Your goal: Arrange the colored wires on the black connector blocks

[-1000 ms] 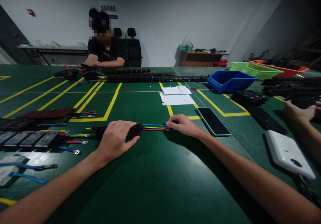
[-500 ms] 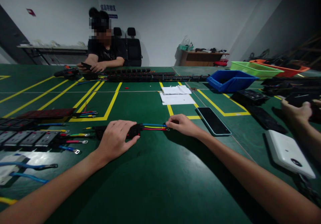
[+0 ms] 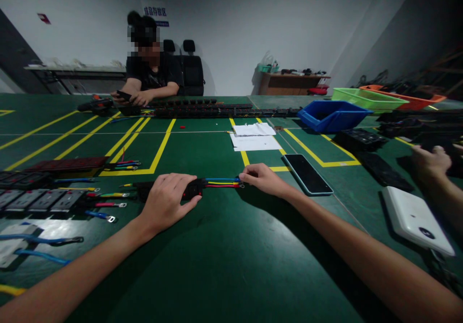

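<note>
A black socket module (image 3: 194,189) lies on the green table (image 3: 217,260), mostly covered by my left hand (image 3: 168,198), whose fingers wrap over it. Blue, yellow and red wires (image 3: 221,184) run from the module's right end. My right hand (image 3: 262,179) pinches the far tip of the blue wire between thumb and fingers. Beside those fingertips shows a metal ring terminal (image 3: 242,185). A short wire end pokes out on the module's left side.
To the left lie several socket strips (image 3: 39,201) with wires ending in ring terminals. On the right are a phone (image 3: 307,174), a white device (image 3: 415,219), a blue bin (image 3: 333,115) and another person's hand (image 3: 434,161). Paper (image 3: 256,142) lies ahead; a person (image 3: 152,72) sits opposite.
My two hands, the module and its wires stay practically still. At the right edge, the other person's hand has shifted slightly to the right.
</note>
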The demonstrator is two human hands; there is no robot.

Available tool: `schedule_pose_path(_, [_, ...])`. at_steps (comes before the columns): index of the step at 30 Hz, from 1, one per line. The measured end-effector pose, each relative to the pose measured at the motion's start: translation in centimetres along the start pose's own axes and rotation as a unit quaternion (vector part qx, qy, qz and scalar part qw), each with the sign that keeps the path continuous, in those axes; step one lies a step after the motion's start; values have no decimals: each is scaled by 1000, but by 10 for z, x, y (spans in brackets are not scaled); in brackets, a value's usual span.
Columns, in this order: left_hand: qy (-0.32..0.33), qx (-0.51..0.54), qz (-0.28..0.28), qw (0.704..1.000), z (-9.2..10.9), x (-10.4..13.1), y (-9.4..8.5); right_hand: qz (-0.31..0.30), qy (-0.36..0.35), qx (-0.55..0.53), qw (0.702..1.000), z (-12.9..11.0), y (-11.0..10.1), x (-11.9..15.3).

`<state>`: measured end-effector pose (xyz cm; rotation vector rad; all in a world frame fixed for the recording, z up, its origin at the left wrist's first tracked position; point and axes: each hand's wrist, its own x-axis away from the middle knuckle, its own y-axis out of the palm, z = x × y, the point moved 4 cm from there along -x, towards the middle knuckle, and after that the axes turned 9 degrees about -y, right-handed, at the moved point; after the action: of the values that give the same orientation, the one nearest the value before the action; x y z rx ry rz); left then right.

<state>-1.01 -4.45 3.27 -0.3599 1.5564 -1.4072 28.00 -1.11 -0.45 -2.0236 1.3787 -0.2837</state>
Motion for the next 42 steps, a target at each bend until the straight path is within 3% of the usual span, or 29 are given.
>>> schedule_pose_path(4, [4, 0, 0, 1000, -1, 1, 0, -7, 1, -29, 1000, 0, 1, 0])
schedule_pose_path(20, [9, -2, 2, 1000, 0, 0, 1, -21, -26, 48, 998, -6, -1, 1])
schedule_pose_path(29, [13, -15, 3, 1000, -2, 1, 4, -3, 2, -52, 999, 2, 1, 0])
schedule_pose_path(42, [15, -16, 3, 1000, -1, 1, 2, 6, -4, -33, 999, 0, 1, 0])
